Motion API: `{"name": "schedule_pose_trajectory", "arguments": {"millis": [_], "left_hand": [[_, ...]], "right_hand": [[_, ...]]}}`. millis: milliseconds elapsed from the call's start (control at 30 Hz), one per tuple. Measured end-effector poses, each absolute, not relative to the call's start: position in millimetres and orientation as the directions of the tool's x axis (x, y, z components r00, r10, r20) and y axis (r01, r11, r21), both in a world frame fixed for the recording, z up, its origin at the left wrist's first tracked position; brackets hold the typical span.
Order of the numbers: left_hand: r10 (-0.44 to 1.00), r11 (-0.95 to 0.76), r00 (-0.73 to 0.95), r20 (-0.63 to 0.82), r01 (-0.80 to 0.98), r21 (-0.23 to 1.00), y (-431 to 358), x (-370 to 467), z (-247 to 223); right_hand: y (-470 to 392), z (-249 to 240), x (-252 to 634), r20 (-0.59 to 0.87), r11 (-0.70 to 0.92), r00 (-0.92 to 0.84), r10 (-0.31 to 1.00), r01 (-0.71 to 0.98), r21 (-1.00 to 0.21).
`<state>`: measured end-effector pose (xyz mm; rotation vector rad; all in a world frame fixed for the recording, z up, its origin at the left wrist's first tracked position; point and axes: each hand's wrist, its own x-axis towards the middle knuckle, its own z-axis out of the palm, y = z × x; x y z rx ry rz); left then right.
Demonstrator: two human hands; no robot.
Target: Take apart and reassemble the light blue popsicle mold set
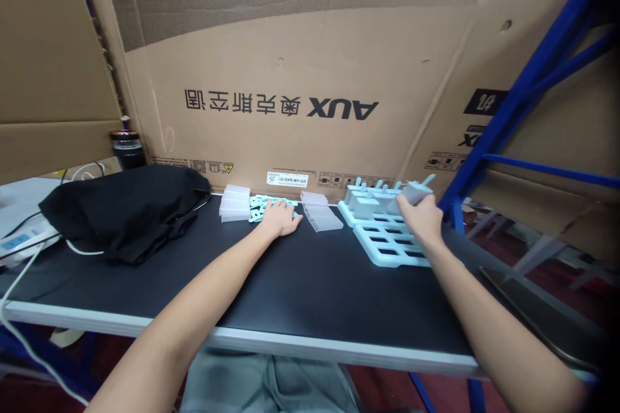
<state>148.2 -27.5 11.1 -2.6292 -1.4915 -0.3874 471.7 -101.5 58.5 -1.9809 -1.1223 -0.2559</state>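
A light blue rack with rectangular openings lies at the right of the black tabletop. Several boxes with light blue tops and upright pegs stand in its rear rows. My right hand is closed around one such box, tilted above the rack's right side. My left hand rests with fingers spread on a pile of light blue plastic pieces. Translucent cases lie on both sides of that pile, a stack to the left and others to the right.
A black cloth bundle covers the left of the table, beside a dark jar, cables and a white power strip. A large cardboard panel stands behind. Blue metal posts and a flat dark object are at right.
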Motion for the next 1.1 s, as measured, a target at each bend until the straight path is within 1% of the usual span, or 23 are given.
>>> {"name": "schedule_pose_trajectory", "arguments": {"millis": [67,100,167,233,300,367,400,467,533,567,633,733,800,867,933,1033,1100], "left_hand": [[0.847,-0.487,0.457,0.270,0.872,0.050,-26.9,146.2,11.9],[0.850,-0.476,0.445,0.281,0.878,0.051,-27.6,145.2,13.2],[0.840,-0.472,0.435,0.325,0.880,0.043,-32.9,141.5,17.7],[0.812,-0.488,0.444,0.379,0.873,0.023,-45.1,134.4,23.0],[0.785,-0.504,0.464,0.410,0.863,-0.011,-64.1,123.3,27.0],[0.764,-0.513,0.484,0.426,0.857,-0.054,-87.0,109.7,27.8],[0.764,-0.512,0.490,0.420,0.856,-0.069,-98.5,102.7,27.0],[0.784,-0.493,0.480,0.394,0.867,-0.076,-118.6,90.1,23.5],[0.813,-0.467,0.454,0.363,0.882,-0.058,-132.0,81.5,19.5],[0.828,-0.455,0.440,0.348,0.889,-0.042,-135.7,79.1,18.0],[0.851,-0.442,0.421,0.315,0.897,-0.003,-138.0,77.5,16.5],[0.870,-0.442,0.413,0.271,0.895,0.054,-134.2,79.8,17.5],[0.873,-0.446,0.414,0.258,0.892,0.079,-131.3,81.3,18.4],[0.874,-0.448,0.415,0.255,0.889,0.090,-130.1,81.6,18.6],[0.874,-0.447,0.413,0.256,0.890,0.092,-130.0,80.7,18.2],[0.879,-0.439,0.406,0.249,0.894,0.094,-130.3,79.0,17.5],[0.884,-0.436,0.404,0.234,0.895,0.100,-129.6,78.8,17.6]], "right_hand": [[-108.7,71.4,462.2,0.564,-0.200,0.585,0.583,0.776,-0.598],[-111.9,78.4,452.9,0.583,-0.158,0.552,0.596,0.792,-0.590],[-115.2,92.0,426.7,0.593,-0.076,0.430,0.681,0.847,-0.527],[-111.6,102.9,394.0,0.536,-0.030,0.282,0.796,0.902,-0.430],[-100.1,109.0,360.0,0.424,0.029,0.104,0.900,0.955,-0.296],[-82.7,110.1,328.9,0.305,0.127,-0.084,0.949,0.984,-0.122],[-73.2,109.3,315.4,0.240,0.162,-0.149,0.959,0.986,-0.034],[-55.6,106.9,293.7,0.109,0.201,-0.212,0.971,0.974,0.101],[-42.6,105.2,279.6,0.024,0.212,-0.219,0.975,0.962,0.174],[-38.1,104.8,275.2,0.011,0.218,-0.224,0.974,0.956,0.195],[-32.5,104.6,270.2,0.027,0.233,-0.246,0.969,0.944,0.235],[-28.4,104.2,266.4,0.107,0.249,-0.287,0.952,0.928,0.279],[-26.4,103.6,261.8,0.157,0.262,-0.317,0.935,0.919,0.293],[-24.5,103.7,255.0,0.171,0.290,-0.348,0.922,0.911,0.292],[-23.4,105.4,249.1,0.158,0.310,-0.357,0.920,0.914,0.260],[-25.0,110.8,252.4,0.145,0.311,-0.336,0.931,0.935,0.168],[-27.9,114.0,267.4,0.136,0.338,-0.352,0.926,0.934,0.115]]}}
